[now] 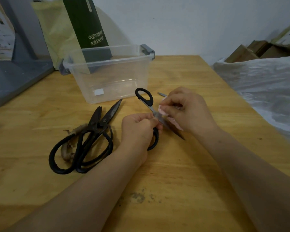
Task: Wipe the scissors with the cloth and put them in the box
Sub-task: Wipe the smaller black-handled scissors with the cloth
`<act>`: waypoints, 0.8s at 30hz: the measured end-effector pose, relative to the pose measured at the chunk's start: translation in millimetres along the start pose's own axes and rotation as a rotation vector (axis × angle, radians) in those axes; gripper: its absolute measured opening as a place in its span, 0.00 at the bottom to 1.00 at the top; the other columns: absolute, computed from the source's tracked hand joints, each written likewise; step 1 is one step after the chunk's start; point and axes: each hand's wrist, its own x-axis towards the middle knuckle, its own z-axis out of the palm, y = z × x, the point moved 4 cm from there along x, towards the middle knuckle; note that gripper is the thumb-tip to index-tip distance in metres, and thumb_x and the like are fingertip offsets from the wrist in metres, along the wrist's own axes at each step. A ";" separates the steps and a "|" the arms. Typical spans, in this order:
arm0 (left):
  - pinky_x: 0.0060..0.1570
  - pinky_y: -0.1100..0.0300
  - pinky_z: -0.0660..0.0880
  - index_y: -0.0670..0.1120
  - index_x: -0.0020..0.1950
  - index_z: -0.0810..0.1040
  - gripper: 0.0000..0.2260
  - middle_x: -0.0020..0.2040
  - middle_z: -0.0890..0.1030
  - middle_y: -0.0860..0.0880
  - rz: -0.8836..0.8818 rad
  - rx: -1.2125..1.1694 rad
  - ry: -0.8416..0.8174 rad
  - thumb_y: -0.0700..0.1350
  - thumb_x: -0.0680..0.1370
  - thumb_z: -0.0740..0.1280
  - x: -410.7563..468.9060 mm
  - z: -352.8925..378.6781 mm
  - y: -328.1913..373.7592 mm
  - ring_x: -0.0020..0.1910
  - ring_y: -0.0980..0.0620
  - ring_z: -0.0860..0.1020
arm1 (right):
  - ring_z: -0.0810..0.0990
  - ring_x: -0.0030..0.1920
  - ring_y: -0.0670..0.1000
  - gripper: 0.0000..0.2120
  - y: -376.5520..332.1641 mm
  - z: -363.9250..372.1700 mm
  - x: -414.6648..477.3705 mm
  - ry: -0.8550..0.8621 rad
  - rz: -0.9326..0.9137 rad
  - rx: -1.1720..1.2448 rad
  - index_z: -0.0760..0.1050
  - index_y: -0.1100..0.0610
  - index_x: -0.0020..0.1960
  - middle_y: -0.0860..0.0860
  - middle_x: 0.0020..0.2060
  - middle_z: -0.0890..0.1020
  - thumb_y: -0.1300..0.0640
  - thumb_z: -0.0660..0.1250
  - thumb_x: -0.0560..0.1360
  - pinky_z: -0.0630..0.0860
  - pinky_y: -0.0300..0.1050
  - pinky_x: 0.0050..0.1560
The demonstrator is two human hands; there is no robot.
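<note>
Head view: the left hand [137,129] is curled round the lower handle loop of a pair of black-handled scissors [150,99], holding them just above the wooden table [174,173]. The scissors are spread open. One blade points toward 4 o'clock. The tip of the other pokes out past the right hand toward 11 o'clock, and the free handle loop stands up toward 12 o'clock. The right hand [187,111] has its fingers pinched on a small pale pink cloth [162,111], folded round the blades near the pivot. Both hands are closed on what they hold.

At 11 o'clock from the hands stands a clear plastic box [107,77] with grey clips and no lid. Nothing but a small white label shows through its wall, so no scissors seem to be in it yet. At 9 o'clock from the left hand two old dark scissors [105,120] lie crossed on the table, one with frayed brown wrapping on its handle. A dark green carton [85,25] leans behind the box at 12 o'clock.

The task looks to be early on. The first pair is mid-wipe, and I cannot tell whether the dark pairs have been wiped. All three have yet to go into the box.
</note>
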 end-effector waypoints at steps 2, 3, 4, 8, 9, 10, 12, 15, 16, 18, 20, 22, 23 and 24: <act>0.37 0.57 0.70 0.43 0.26 0.80 0.17 0.26 0.77 0.45 0.014 0.004 -0.006 0.32 0.74 0.65 0.9 -0.8 0.3 0.34 0.46 0.73 | 0.75 0.47 0.43 0.04 -2.3 4.2 -3.0 -0.042 -0.020 0.007 0.84 0.55 0.47 0.43 0.45 0.76 0.59 0.71 0.73 0.70 0.33 0.50; 0.37 0.56 0.70 0.43 0.25 0.80 0.17 0.26 0.77 0.45 0.021 0.014 -0.015 0.32 0.74 0.66 0.5 -0.1 -0.2 0.34 0.46 0.73 | 0.75 0.46 0.43 0.05 0.3 2.9 -1.7 -0.024 0.001 0.016 0.84 0.56 0.47 0.44 0.45 0.76 0.60 0.71 0.73 0.70 0.32 0.47; 0.37 0.56 0.70 0.44 0.24 0.80 0.18 0.26 0.77 0.45 0.026 0.025 -0.020 0.32 0.74 0.66 0.0 0.4 -0.5 0.34 0.46 0.73 | 0.74 0.45 0.43 0.05 4.0 0.2 0.8 0.015 0.034 0.026 0.84 0.56 0.47 0.44 0.44 0.75 0.60 0.71 0.73 0.69 0.32 0.45; 0.35 0.58 0.70 0.44 0.23 0.79 0.20 0.25 0.77 0.46 0.020 0.007 -0.014 0.32 0.74 0.65 0.7 0.2 -0.8 0.32 0.46 0.73 | 0.74 0.45 0.44 0.04 6.1 -3.4 2.8 0.072 0.051 0.017 0.83 0.57 0.47 0.42 0.42 0.73 0.60 0.71 0.73 0.69 0.37 0.48; 0.34 0.58 0.70 0.45 0.23 0.79 0.20 0.25 0.77 0.46 0.019 0.008 -0.010 0.32 0.74 0.65 1.2 -0.3 -1.1 0.32 0.46 0.73 | 0.75 0.46 0.44 0.04 3.2 -0.9 0.2 0.041 0.020 0.023 0.84 0.56 0.47 0.42 0.42 0.74 0.60 0.71 0.73 0.70 0.37 0.49; 0.34 0.59 0.69 0.45 0.24 0.80 0.19 0.26 0.77 0.45 0.017 0.009 -0.004 0.32 0.74 0.66 1.8 -1.0 -1.4 0.33 0.46 0.73 | 0.76 0.46 0.44 0.04 0.0 2.3 -2.7 0.007 -0.009 0.030 0.84 0.56 0.47 0.43 0.44 0.76 0.60 0.71 0.72 0.71 0.37 0.49; 0.34 0.58 0.68 0.45 0.25 0.81 0.18 0.27 0.77 0.45 0.017 0.011 -0.002 0.33 0.74 0.66 2.1 -1.5 -1.7 0.34 0.46 0.72 | 0.75 0.43 0.41 0.04 0.7 3.6 -2.9 0.003 -0.010 0.043 0.84 0.56 0.47 0.44 0.44 0.76 0.60 0.71 0.72 0.71 0.32 0.47; 0.38 0.56 0.70 0.50 0.23 0.80 0.22 0.27 0.77 0.45 0.021 0.020 -0.014 0.33 0.75 0.66 0.0 0.4 -0.5 0.35 0.46 0.73 | 0.74 0.41 0.41 0.04 10.7 -5.2 2.8 0.106 0.070 0.039 0.83 0.57 0.46 0.43 0.42 0.74 0.60 0.70 0.73 0.69 0.34 0.43; 0.38 0.56 0.70 0.51 0.22 0.80 0.23 0.26 0.77 0.45 0.019 0.019 -0.013 0.33 0.75 0.66 -0.4 0.7 -0.2 0.35 0.46 0.73 | 0.75 0.42 0.42 0.04 10.9 -6.0 2.8 0.107 0.070 0.036 0.83 0.57 0.47 0.43 0.42 0.74 0.59 0.70 0.74 0.70 0.35 0.45; 0.37 0.57 0.70 0.50 0.23 0.80 0.22 0.26 0.77 0.46 0.012 0.017 -0.005 0.33 0.74 0.66 -0.3 0.0 -0.1 0.35 0.46 0.73 | 0.76 0.45 0.43 0.04 5.2 -2.1 -1.0 0.037 0.025 0.059 0.84 0.55 0.46 0.42 0.43 0.75 0.59 0.71 0.73 0.72 0.35 0.47; 0.36 0.57 0.69 0.49 0.24 0.81 0.20 0.26 0.77 0.46 0.010 0.018 -0.003 0.34 0.74 0.66 0.3 -1.2 0.3 0.35 0.46 0.73 | 0.77 0.46 0.41 0.04 0.1 4.2 -5.2 -0.031 -0.017 0.070 0.84 0.54 0.46 0.42 0.44 0.76 0.59 0.72 0.72 0.72 0.36 0.50; 0.34 0.59 0.68 0.50 0.23 0.81 0.21 0.26 0.77 0.47 0.018 0.018 -0.008 0.34 0.74 0.66 0.4 -1.1 -0.4 0.35 0.46 0.72 | 0.76 0.44 0.38 0.04 4.6 0.7 -2.6 0.021 0.009 0.076 0.84 0.55 0.47 0.41 0.42 0.75 0.59 0.71 0.73 0.71 0.34 0.47; 0.33 0.60 0.68 0.50 0.23 0.80 0.21 0.25 0.77 0.47 0.023 0.022 -0.013 0.34 0.74 0.66 0.0 -0.5 0.0 0.34 0.47 0.72 | 0.75 0.42 0.38 0.04 8.0 -3.6 0.2 0.073 0.038 0.073 0.83 0.56 0.47 0.41 0.41 0.74 0.60 0.71 0.73 0.70 0.33 0.45; 0.32 0.61 0.68 0.49 0.23 0.80 0.22 0.25 0.77 0.47 0.024 0.026 -0.015 0.34 0.75 0.66 0.0 0.2 -0.1 0.34 0.47 0.72 | 0.75 0.42 0.39 0.04 11.0 -7.2 2.0 0.116 0.063 0.062 0.83 0.56 0.47 0.41 0.41 0.73 0.60 0.70 0.73 0.70 0.32 0.44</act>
